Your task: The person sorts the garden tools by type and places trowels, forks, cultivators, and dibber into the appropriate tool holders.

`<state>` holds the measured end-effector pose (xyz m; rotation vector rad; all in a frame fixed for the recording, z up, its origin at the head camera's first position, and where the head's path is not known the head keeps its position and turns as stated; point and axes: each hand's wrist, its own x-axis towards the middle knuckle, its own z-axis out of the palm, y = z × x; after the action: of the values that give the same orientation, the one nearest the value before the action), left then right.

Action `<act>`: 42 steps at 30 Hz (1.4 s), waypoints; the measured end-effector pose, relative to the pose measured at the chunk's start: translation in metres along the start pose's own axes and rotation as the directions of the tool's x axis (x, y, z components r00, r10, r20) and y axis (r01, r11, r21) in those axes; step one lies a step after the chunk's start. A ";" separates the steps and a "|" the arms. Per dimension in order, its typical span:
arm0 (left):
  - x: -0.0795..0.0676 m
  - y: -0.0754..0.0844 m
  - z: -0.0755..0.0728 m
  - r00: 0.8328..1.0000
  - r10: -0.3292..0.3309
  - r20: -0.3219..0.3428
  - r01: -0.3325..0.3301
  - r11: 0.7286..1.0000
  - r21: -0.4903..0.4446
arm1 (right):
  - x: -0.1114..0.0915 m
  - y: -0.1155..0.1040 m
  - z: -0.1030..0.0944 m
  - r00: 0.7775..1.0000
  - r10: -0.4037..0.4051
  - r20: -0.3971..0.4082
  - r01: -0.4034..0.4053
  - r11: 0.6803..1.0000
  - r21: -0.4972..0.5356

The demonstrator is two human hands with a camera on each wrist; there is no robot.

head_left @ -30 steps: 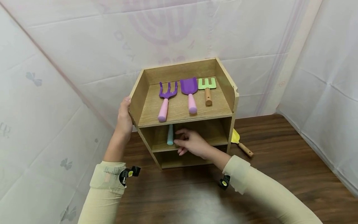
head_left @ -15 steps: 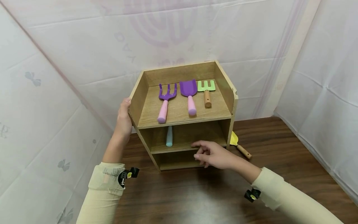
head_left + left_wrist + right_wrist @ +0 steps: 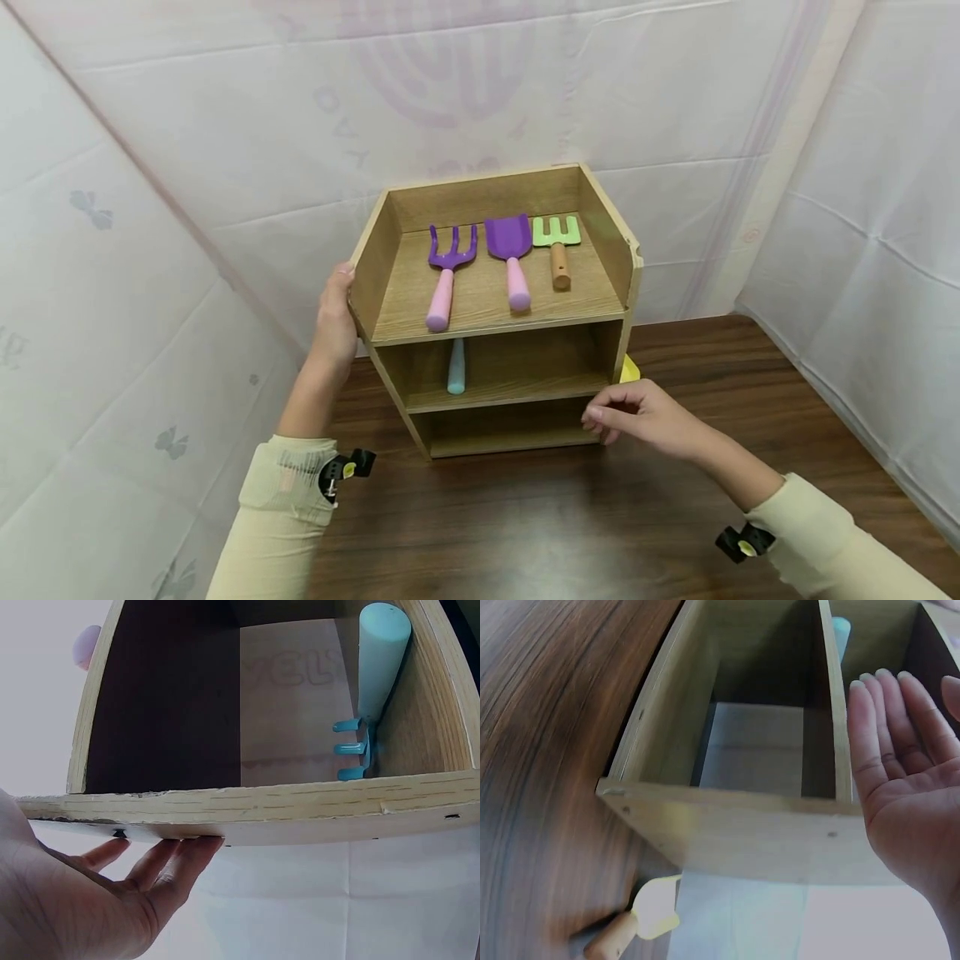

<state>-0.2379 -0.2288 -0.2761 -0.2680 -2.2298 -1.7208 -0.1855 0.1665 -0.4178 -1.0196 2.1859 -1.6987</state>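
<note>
My left hand (image 3: 335, 325) rests against the outside of the wooden shelf unit's (image 3: 498, 333) left panel; in the left wrist view its fingers (image 3: 169, 874) lie along that wall. Beside the unit's lower right front corner is my right hand (image 3: 648, 417), holding nothing, fingers slightly bent. Behind it a yellow hand trowel (image 3: 630, 369) lies on the floorboards, its wooden handle (image 3: 611, 937) showing in the right wrist view. On the middle shelf, at the left, lies a teal hand fork (image 3: 457, 367), whose tines (image 3: 350, 748) show in the left wrist view.
The top shelf carries a purple hand fork (image 3: 447, 275), a purple shovel (image 3: 510, 242) with a pink handle, and a small green rake (image 3: 557, 233). White printed sheeting (image 3: 480, 92) stands close behind the unit and on both sides. Dark wood-grain surface (image 3: 480, 525) lies in front.
My right hand has withdrawn from beside the teal fork on the middle shelf and moved right, to the unit's right corner, now covering most of the yellow trowel. The left hand stays put.
</note>
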 end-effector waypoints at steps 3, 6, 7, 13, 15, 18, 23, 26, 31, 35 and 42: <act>0.000 -0.001 0.000 1.000 0.002 -0.003 -0.002 1.000 0.011 | -0.006 0.004 -0.006 0.999 -0.037 -0.013 0.037 0.999 0.016; 0.000 -0.001 0.001 1.000 0.005 0.001 -0.005 1.000 0.014 | -0.011 0.006 -0.013 0.999 -0.046 -0.025 0.047 0.998 0.031; 0.000 -0.001 0.001 1.000 0.007 0.004 -0.007 1.000 0.011 | -0.013 0.007 -0.016 0.999 -0.036 -0.041 0.037 0.999 0.028; 0.000 0.000 0.000 1.000 0.008 0.009 -0.008 1.000 0.017 | -0.021 0.009 -0.039 0.991 -0.011 -0.133 0.019 0.998 0.059; -0.001 0.001 0.000 1.000 0.003 0.007 -0.004 1.000 0.023 | -0.023 0.011 -0.047 0.987 -0.006 -0.163 0.016 0.998 0.065; -0.001 0.001 -0.001 1.000 -0.001 0.006 0.001 1.000 0.023 | -0.025 0.017 -0.056 0.972 0.045 -0.229 -0.035 0.998 0.047; -0.001 0.001 -0.001 1.000 -0.003 0.001 0.003 1.000 0.031 | -0.026 0.031 -0.065 0.915 0.167 -0.366 -0.207 0.976 -0.070; -0.002 0.001 -0.002 1.000 -0.004 -0.003 0.005 0.999 0.038 | -0.026 0.040 -0.067 0.863 0.243 -0.442 -0.341 0.927 -0.157; -0.002 0.001 -0.002 1.000 0.000 0.000 0.000 0.999 0.037 | -0.024 0.056 -0.070 0.813 0.322 -0.485 -0.480 0.842 -0.245; -0.002 0.001 -0.002 1.000 -0.001 0.002 0.001 0.999 0.041 | -0.023 0.069 -0.071 0.793 0.393 -0.466 -0.543 0.803 -0.246; -0.003 0.001 -0.002 1.000 0.005 0.001 -0.005 0.999 0.044 | -0.019 0.092 -0.069 0.756 0.501 -0.421 -0.626 0.742 -0.240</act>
<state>-0.2344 -0.2305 -0.2753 -0.2637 -2.2629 -1.6668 -0.2452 0.2414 -0.4840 -0.0348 2.7149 -1.2491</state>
